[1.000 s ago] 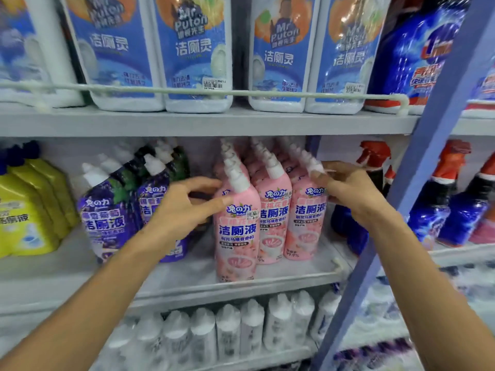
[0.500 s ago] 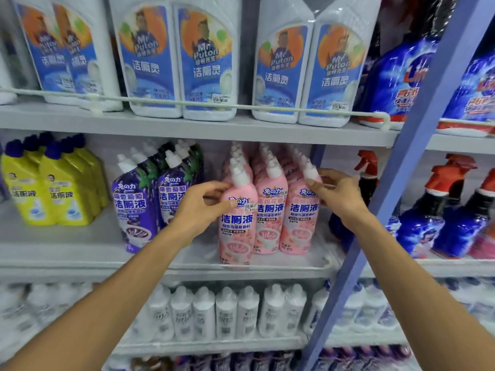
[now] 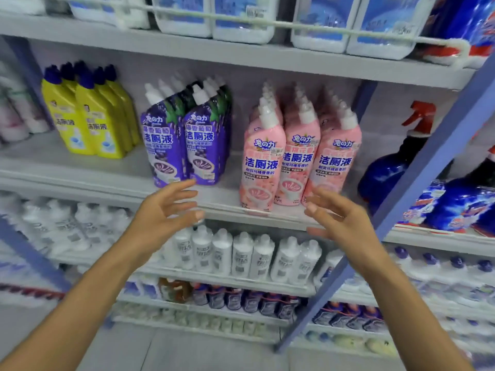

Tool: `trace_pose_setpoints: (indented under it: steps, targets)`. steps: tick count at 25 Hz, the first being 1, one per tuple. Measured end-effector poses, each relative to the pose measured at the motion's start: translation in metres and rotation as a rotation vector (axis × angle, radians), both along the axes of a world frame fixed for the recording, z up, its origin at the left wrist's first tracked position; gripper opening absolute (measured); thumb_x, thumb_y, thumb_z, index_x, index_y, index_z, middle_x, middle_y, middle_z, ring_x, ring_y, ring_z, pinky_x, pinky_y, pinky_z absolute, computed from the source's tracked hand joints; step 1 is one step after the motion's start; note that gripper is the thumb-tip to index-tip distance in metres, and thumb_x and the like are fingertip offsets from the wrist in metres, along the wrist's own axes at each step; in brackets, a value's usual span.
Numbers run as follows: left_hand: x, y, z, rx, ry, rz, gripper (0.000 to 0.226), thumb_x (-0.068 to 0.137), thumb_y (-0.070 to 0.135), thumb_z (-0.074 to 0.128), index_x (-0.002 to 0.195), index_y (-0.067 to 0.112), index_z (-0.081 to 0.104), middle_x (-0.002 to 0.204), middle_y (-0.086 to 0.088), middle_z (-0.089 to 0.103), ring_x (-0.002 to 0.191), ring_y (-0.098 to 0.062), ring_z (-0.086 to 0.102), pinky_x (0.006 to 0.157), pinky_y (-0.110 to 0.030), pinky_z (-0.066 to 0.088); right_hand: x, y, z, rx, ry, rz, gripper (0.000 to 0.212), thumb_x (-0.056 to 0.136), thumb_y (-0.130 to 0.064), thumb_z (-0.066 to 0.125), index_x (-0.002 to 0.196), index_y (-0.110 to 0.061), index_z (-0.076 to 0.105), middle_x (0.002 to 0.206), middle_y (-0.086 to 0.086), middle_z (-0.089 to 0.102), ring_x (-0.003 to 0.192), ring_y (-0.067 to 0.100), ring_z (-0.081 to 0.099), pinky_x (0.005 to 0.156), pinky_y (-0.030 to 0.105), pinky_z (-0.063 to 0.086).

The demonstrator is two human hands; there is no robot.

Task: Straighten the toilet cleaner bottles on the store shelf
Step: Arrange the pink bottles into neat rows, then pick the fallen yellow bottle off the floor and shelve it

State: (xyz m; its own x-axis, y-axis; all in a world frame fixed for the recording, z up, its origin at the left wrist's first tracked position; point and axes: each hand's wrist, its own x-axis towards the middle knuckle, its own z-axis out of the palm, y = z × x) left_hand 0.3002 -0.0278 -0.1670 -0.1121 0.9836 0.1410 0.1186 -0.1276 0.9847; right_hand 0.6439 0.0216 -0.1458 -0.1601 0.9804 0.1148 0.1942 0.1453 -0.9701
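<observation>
- The left hand [image 3: 166, 210] floats nearest, fingers spread and loosely curled, holding nothing, just in front of the middle shelf's front edge [image 3: 128, 195] and below the purple bottles.
- The right hand [image 3: 340, 220] mirrors it at the right, palm turned inward, fingers apart and empty, near the base of the rightmost pink bottle but not touching it.
- On the middle shelf between the hands stand the pink toilet cleaner bottles [image 3: 297, 156], three rows side by side running toward the back; the front left one sits nearest the edge, all upright with white caps.
- Left of them, across a gap, are the purple toilet cleaner bottles [image 3: 184, 145] in two rows, leaning slightly right.
- Farther left stand yellow bottles [image 3: 88, 121] with dark blue caps.
- Right of a blue upright post [image 3: 428, 167], a blue spray bottle [image 3: 396, 162] has a red trigger.
- Below, a lower shelf carries white bottles [image 3: 241, 254].
- Above, the top shelf holds white jugs with blue labels [image 3: 321, 25] behind a wire rail.
</observation>
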Motion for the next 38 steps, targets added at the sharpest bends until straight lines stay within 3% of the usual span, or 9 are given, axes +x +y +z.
trace_pose_setpoints:
  steps: [3,9,13,16,23,29,34,38]
  targets:
    - [-0.045,-0.051,-0.039,-0.065,-0.050,0.046,0.066,0.075,0.019,0.081,0.135,0.033,0.059,0.132,0.001,0.067,0.122,-0.016,0.064,0.100,-0.041,0.051,-0.059,-0.019,-0.031,-0.091,-0.022,0.171,0.044,0.093,-0.023,0.070,0.136,-0.027,0.062,0.125,-0.007,0.071,0.113,0.013,0.069,0.087,0.039,0.062]
    - [-0.166,-0.179,-0.116,-0.208,-0.215,0.411,0.069,0.069,0.024,0.092,0.131,0.033,0.062,0.128,0.000,0.069,0.118,-0.019,0.066,0.100,-0.044,0.052,-0.235,-0.042,-0.103,-0.261,-0.112,0.472,0.043,0.091,-0.027,0.071,0.134,-0.029,0.063,0.127,-0.008,0.070,0.116,0.013,0.068,0.091,0.043,0.061]
    - [-0.245,-0.249,-0.158,-0.301,-0.290,0.639,0.065,0.073,0.015,0.083,0.133,0.026,0.061,0.127,-0.002,0.069,0.118,-0.018,0.067,0.099,-0.036,0.055,-0.365,-0.065,-0.150,-0.412,-0.149,0.594,0.042,0.091,-0.022,0.073,0.131,-0.028,0.065,0.125,-0.007,0.071,0.112,0.018,0.070,0.075,0.031,0.063]
    - [-0.305,-0.286,-0.194,-0.382,-0.329,0.752,0.065,0.075,0.018,0.086,0.133,0.027,0.060,0.128,0.000,0.069,0.117,-0.016,0.067,0.098,-0.041,0.055,-0.460,-0.080,-0.197,-0.484,-0.206,0.667,0.039,0.090,-0.018,0.075,0.128,-0.027,0.067,0.125,-0.003,0.071,0.112,0.017,0.070,0.087,0.044,0.062]
    - [-0.404,-0.367,-0.317,-0.599,-0.501,1.066,0.062,0.073,0.019,0.088,0.129,0.027,0.062,0.123,-0.001,0.071,0.113,-0.020,0.069,0.103,-0.049,0.052,-0.639,-0.132,-0.332,-0.616,-0.434,0.947,0.036,0.090,-0.023,0.075,0.124,-0.033,0.066,0.124,-0.007,0.070,0.109,0.010,0.070,0.086,0.038,0.062]
    - [-0.436,-0.450,-0.508,-0.766,-0.678,1.415,0.076,0.057,0.040,0.089,0.128,0.029,0.064,0.124,-0.005,0.068,0.109,-0.021,0.071,0.097,-0.048,0.055,-0.760,-0.197,-0.555,-0.649,-0.618,1.181,0.047,0.086,-0.035,0.080,0.130,-0.031,0.064,0.124,-0.008,0.069,0.107,0.009,0.070,0.084,0.036,0.061]
    - [-0.449,-0.499,-0.729,-0.782,-0.856,1.625,0.072,0.065,0.025,0.093,0.130,0.022,0.063,0.127,-0.013,0.066,0.115,-0.025,0.068,0.096,-0.053,0.056,-0.807,-0.252,-0.786,-0.677,-0.729,1.236,0.049,0.085,-0.034,0.081,0.131,-0.026,0.063,0.122,-0.005,0.068,0.099,0.007,0.072,0.079,0.043,0.064]
    - [-0.475,-0.538,-0.886,-0.791,-0.925,1.665,0.085,0.058,0.033,0.092,0.134,0.017,0.057,0.128,-0.018,0.065,0.118,-0.028,0.066,0.093,-0.052,0.057,-0.845,-0.297,-0.952,-0.681,-0.893,1.345,0.061,0.079,-0.041,0.083,0.134,-0.025,0.060,0.126,0.001,0.065,0.107,0.017,0.069,0.075,0.046,0.064]
